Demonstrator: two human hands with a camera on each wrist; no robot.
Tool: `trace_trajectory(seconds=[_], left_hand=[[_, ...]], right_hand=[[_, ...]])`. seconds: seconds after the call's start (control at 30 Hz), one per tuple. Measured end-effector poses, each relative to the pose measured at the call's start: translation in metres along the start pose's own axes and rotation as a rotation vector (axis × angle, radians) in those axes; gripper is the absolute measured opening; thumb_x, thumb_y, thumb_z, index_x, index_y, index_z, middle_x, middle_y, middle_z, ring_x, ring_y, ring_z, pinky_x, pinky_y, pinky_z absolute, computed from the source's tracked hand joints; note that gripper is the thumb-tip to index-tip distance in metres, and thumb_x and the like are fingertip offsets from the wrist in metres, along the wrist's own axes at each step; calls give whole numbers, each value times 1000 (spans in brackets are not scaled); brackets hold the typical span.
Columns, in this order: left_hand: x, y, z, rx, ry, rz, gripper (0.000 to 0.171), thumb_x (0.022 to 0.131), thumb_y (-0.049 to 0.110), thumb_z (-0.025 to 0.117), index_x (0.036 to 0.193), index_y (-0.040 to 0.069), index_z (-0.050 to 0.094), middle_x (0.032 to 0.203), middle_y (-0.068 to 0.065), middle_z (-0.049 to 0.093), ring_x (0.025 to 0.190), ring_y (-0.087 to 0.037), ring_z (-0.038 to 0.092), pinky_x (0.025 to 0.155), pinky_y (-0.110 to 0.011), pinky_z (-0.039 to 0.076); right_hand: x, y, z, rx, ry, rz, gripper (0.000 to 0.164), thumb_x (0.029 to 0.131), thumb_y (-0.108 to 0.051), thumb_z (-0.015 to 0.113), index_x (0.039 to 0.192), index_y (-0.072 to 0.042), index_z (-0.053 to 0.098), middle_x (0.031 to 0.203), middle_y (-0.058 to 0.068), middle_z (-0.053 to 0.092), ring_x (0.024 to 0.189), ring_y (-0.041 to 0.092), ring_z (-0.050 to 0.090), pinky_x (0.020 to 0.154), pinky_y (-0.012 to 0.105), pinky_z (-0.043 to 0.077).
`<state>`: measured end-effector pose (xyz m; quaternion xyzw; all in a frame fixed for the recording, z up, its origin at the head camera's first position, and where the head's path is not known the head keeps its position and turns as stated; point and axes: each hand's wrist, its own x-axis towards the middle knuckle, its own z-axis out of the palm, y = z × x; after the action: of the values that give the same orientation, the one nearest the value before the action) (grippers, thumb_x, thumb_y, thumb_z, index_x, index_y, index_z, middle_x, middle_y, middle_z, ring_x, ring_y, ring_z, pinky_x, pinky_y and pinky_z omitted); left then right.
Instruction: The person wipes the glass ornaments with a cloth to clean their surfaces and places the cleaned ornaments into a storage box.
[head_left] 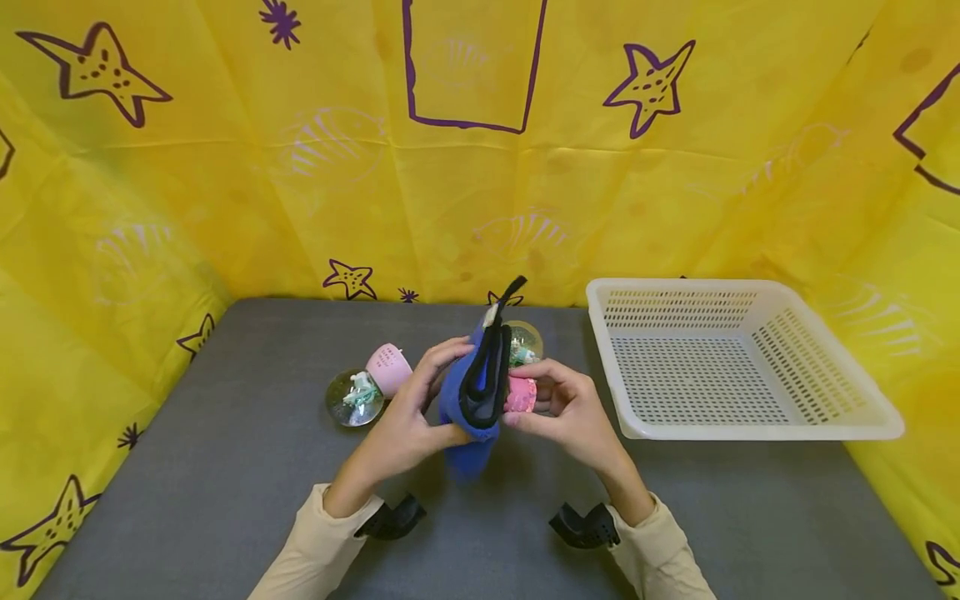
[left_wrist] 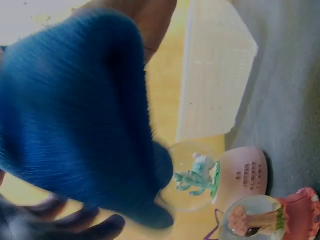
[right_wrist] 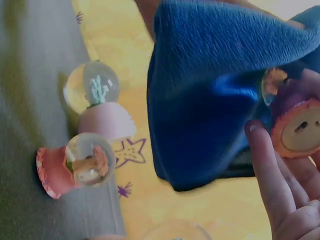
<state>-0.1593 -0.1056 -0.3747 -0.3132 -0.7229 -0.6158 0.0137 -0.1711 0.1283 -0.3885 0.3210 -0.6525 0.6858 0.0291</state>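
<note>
My left hand (head_left: 416,412) grips a folded blue cloth (head_left: 468,400) with black edging, raised above the table. A small snow globe with a bright pink base (head_left: 521,394) is held by the fingers of my right hand (head_left: 566,408), its dome up against the cloth. In the right wrist view that globe's round underside (right_wrist: 302,129) faces the camera, while the cloth partly covers the dome. Left of the hands, a larger snow globe with a pale pink base (head_left: 389,369) lies on its side. Another snow globe (head_left: 525,343) stands behind the cloth, partly hidden.
Another small snow globe with a pink base (right_wrist: 56,172) stands upright near the lying one, hidden from the head view. A white perforated plastic basket (head_left: 622,400) sits on the right of the grey table (head_left: 225,467). Yellow patterned fabric (head_left: 450,200) hangs around the table.
</note>
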Motion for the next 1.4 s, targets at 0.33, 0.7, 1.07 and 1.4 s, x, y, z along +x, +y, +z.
trace_trajectory(seconds=[0.33,0.7,1.07,1.4], left_hand=[[-2,-1,-4,121,-46,-42,87,79,9,82,151,24,37,146,-4,53,126,-21,56,107,-41,45],[-4,-5,-10,195,72,94,33,90,6,67,123,2,61,113,-14,70,100,-12,64,91,-29,52],[-4,1,-13,125,-29,-77,50,91,9,69,138,6,51,128,-13,64,108,-17,63,96,-34,52],[-1,1,-5,248,-51,-36,70,81,16,82,141,23,46,130,0,64,111,-15,63,97,-40,51]], right_hand=[[0,-3,5,-70,-37,50,40,79,6,78,116,8,62,100,20,70,81,9,71,72,31,61],[-1,-3,6,-80,-63,50,44,75,11,79,114,6,61,108,17,64,81,8,69,71,28,60],[0,-2,5,-69,-24,7,45,69,13,82,109,6,64,110,-1,66,85,9,69,73,30,60],[-1,2,10,-91,-15,11,45,68,15,82,108,2,65,111,12,66,85,9,70,70,33,61]])
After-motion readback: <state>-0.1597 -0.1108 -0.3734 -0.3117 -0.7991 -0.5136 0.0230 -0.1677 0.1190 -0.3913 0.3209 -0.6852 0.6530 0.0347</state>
